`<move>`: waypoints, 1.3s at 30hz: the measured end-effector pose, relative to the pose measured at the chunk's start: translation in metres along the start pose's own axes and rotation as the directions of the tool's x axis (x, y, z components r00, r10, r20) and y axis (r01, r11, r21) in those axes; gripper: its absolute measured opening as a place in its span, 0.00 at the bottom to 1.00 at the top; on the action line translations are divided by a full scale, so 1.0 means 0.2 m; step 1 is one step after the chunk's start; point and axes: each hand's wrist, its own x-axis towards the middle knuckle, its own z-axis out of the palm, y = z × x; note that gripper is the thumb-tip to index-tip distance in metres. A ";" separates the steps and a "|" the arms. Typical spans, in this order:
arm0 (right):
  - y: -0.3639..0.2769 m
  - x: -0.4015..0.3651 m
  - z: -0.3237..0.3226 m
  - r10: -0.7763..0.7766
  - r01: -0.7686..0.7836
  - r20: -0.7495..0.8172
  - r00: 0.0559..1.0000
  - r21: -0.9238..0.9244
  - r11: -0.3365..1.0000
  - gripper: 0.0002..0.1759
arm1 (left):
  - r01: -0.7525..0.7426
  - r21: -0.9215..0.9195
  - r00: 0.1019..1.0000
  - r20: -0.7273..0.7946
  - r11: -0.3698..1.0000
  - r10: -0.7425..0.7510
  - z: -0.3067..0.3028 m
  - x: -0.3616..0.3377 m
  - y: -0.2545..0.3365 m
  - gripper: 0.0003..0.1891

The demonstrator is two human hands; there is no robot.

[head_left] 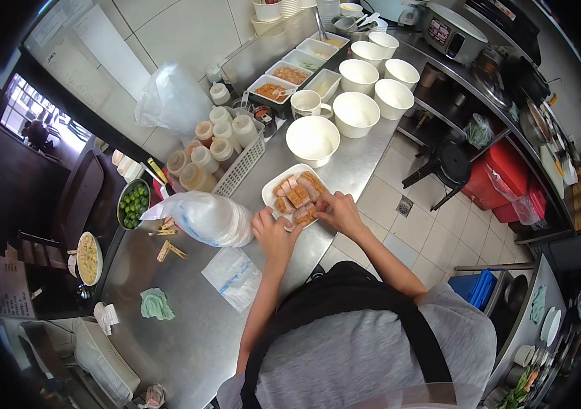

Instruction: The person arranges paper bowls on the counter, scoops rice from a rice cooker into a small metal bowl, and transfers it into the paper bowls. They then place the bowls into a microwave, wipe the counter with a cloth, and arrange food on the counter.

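Note:
A white rectangular dish (pixel 268 191) of sliced cooked meat (pixel 298 196), with browned edges, lies on the steel counter before me. My left hand (pixel 276 234) is at the dish's near left corner, fingers curled over its rim. On the other side, my right hand (pixel 340 213) reaches over the near right rim, its fingertips pinched together at a meat slice. Just beyond the dish stands a large white paper bowl (pixel 313 142). Close to my left hand are a plastic-wrapped stack of lids or cups (pixel 212 218) and a flat plastic bag (pixel 233 278).
Several white bowls (pixel 356 114) and a mug (pixel 307 103) stand farther back. Squeeze bottles fill a white basket (pixel 242 165). Topping containers (pixel 271 89) line the wall. Clothespins (pixel 170 251), a green cloth (pixel 157 304) and a bowl of green citrus (pixel 133 204) are leftward. A black stool (pixel 446 163) stands right.

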 end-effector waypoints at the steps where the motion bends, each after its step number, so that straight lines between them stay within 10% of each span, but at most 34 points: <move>1: -0.01 0.01 0.01 0.010 -0.010 -0.005 1.000 -0.001 1.000 0.13 | 0.006 -0.019 1.000 -0.023 1.000 -0.007 0.01 0.01 0.00 0.12; 15: -0.10 0.12 0.00 -0.152 0.142 -0.035 0.988 -0.194 0.971 0.18 | 0.069 -0.146 0.997 -0.032 0.987 -0.075 0.06 0.08 -0.03 0.13; 19: -0.08 0.16 -0.02 -0.183 0.178 0.006 0.983 -0.258 0.950 0.38 | 0.087 -0.163 0.994 -0.052 0.983 -0.096 0.08 0.13 -0.07 0.27; 24: -0.03 0.22 -0.05 -0.236 0.235 0.015 0.972 -0.168 0.957 0.39 | 0.114 -0.034 0.983 0.148 0.993 -0.107 0.01 0.23 -0.04 0.38; 33: 0.02 0.34 -0.07 -0.189 0.215 0.240 0.952 -0.086 0.973 0.37 | 0.207 -0.047 0.854 0.497 0.977 -0.156 0.03 0.41 -0.08 0.27; 39: 0.03 0.44 -0.08 -0.203 0.227 0.376 0.904 -0.019 0.974 0.32 | 0.190 -0.089 0.881 0.454 0.978 -0.130 0.04 0.39 -0.11 0.26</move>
